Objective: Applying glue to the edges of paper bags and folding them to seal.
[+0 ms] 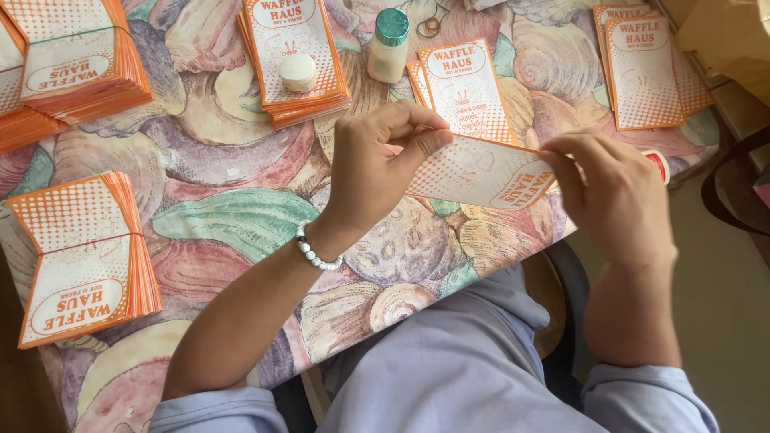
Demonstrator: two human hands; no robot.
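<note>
Two hands meet over the near edge of the tabletop [241,160], and I see both pinching one orange-and-white paper sleeve [481,172] between them. My left hand [377,164] has its grip clenched on the sleeve's left end, thumb against fingers; a white bead bracelet [315,250] circles that wrist. My right hand [618,196] grasps the right end the same way. The sleeve is held just above the shell-patterned cloth, tilted slightly. Just beyond it lies a loose pile of sleeves [465,88], beside a small bottle with a teal cap [389,44]. Banded stacks [80,256] sit well apart at left.
</note>
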